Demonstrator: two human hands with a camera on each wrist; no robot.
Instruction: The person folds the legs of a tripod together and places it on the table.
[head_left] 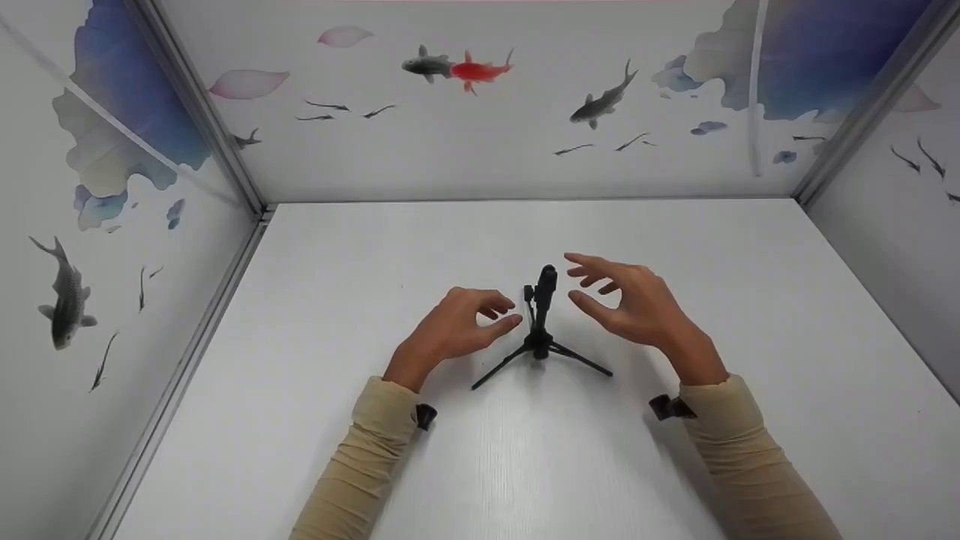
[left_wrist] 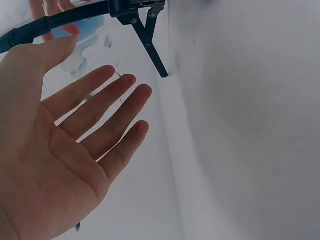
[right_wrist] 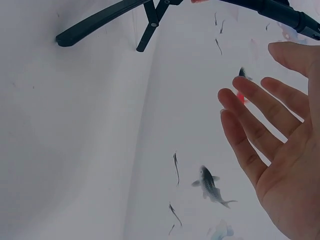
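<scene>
A small black tripod [head_left: 541,341] stands upright on the white table, its legs spread and a dark post rising from its middle. Just left of it, the left hand [head_left: 466,324] hovers with relaxed fingers, holding nothing. On the other side the right hand [head_left: 634,304] is raised, fingers apart and bent a little, not touching the tripod. In the left wrist view the left palm [left_wrist: 65,145] faces the camera below the tripod's dark post [left_wrist: 65,19]. The right wrist view has the right hand [right_wrist: 280,135] with spread fingers and a tripod leg [right_wrist: 100,23] at the top.
The white tabletop [head_left: 337,247] is enclosed by a back wall [head_left: 480,157] and side walls printed with fish and blue shapes. Metal frame edges run along the corners. A dark device [head_left: 425,416] sits at the left wrist and another [head_left: 669,407] at the right.
</scene>
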